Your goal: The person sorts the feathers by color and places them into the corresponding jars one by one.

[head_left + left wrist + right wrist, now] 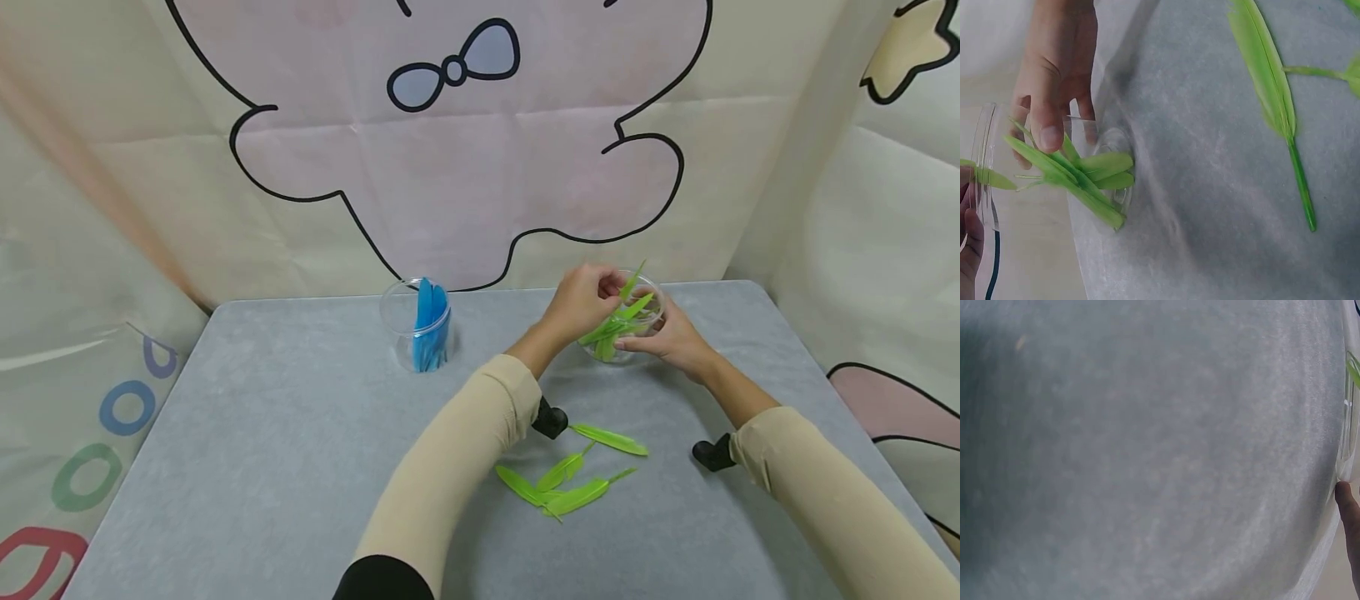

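Observation:
At the far right of the table, my right hand (678, 342) grips a clear plastic cup (1088, 128) round its side, thumb in front. Several green feathers (1075, 178) lean inside this cup. Over its mouth my left hand (585, 298) pinches one more green feather (994, 179), whose tip reaches past the rim in the left wrist view. Only fingers of the left hand (971, 247) show at that view's edge. In the right wrist view, a fingertip (1347, 503) touches the cup's lower edge. Several loose green feathers (576, 498) lie on the table between my forearms.
A second clear cup (397, 321) holding blue feathers (431, 325) stands at the back left of the grey-covered table (247, 433). Directly behind the table hangs a printed cloth backdrop (450, 167). Dark wrist-camera mounts (551, 419) protrude from both sleeves.

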Motion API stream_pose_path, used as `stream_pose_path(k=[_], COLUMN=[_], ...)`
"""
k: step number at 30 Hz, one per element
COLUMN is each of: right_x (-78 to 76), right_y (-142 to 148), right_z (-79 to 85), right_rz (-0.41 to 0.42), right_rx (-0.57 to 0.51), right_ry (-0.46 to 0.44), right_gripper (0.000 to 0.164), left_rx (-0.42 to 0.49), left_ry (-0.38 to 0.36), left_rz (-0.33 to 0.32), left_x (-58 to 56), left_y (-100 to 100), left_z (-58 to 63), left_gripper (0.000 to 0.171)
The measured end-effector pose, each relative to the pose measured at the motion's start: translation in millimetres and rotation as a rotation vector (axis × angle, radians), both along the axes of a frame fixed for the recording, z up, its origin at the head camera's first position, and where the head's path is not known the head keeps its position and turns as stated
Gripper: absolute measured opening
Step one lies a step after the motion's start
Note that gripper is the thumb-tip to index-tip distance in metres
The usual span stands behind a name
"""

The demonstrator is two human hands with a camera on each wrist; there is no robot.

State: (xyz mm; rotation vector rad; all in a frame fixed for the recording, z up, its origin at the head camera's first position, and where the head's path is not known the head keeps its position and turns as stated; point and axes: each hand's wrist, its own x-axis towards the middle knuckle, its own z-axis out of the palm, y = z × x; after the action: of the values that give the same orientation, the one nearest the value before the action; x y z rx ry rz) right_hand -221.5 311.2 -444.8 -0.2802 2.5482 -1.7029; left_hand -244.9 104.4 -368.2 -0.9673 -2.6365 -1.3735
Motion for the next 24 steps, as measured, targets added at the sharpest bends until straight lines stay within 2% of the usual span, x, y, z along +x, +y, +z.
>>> stream_pose_path(k=[8, 15, 19, 24], right_x=[0.7, -1.5, -3.8, -5.1], right_y=[-2.0, -1.4, -1.4, 0.2], right_z=[-2.7, -2.2, -3.0, -6.0], right_rz=[-0.005, 0.026, -0.001, -0.03], right_rx=[-0.035, -0.01, 0.014, 0.031], right_ry=[-0.024, 0.0, 0.001, -0.002], right_gripper=[0.077, 0.076, 0.076, 0.077], left_rx=[0.034, 0.081, 0.056, 0.022], left_ry=[-0.003, 0.046, 0.036, 0.016], left_rz=[-0.055, -0.107, -0.185, -0.321], left_x=[1.2, 6.2, 12.3, 28.0], left_y=[-6.6, -25.4, -40.2, -58.7], left_z=[-4.8, -5.2, -6.0, -15.7], left_gripper=[0.015, 0.016, 0.014, 0.013])
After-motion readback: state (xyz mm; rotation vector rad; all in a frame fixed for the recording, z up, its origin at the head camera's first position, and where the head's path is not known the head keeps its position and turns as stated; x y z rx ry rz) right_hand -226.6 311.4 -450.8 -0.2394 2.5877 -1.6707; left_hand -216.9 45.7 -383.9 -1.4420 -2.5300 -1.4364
